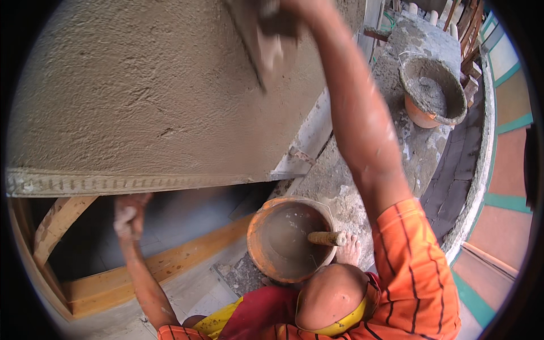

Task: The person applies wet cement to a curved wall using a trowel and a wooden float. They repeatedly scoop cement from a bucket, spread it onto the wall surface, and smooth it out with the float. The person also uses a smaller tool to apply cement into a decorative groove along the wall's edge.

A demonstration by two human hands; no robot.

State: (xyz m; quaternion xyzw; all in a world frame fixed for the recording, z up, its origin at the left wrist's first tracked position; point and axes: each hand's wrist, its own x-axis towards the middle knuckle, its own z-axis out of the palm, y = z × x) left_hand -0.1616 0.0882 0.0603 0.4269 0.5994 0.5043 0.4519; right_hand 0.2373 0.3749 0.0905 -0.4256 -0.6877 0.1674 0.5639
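At the top edge my right hand [303,10] is closed on the handle of a plastering float [263,51], both blurred by motion. The float's flat blade lies against the wet grey plaster wall [147,96]. My left hand [131,216] is at the lower left, just under the pale, patterned strip [141,183] along the wall's bottom edge. Its fingers look bent but are smeared, and I cannot tell whether they grip anything. Between my arms stands an orange bucket [258,235] with murky grey water. A thick round handle [326,238] sticks out of it.
A second bucket [419,113], crusted with mortar and holding some, stands at the upper right on the cement-stained ledge [422,39]. My bare foot [348,251] and bent knee [331,297] are close to the water bucket. A wooden frame [170,260] borders the dark opening below the wall.
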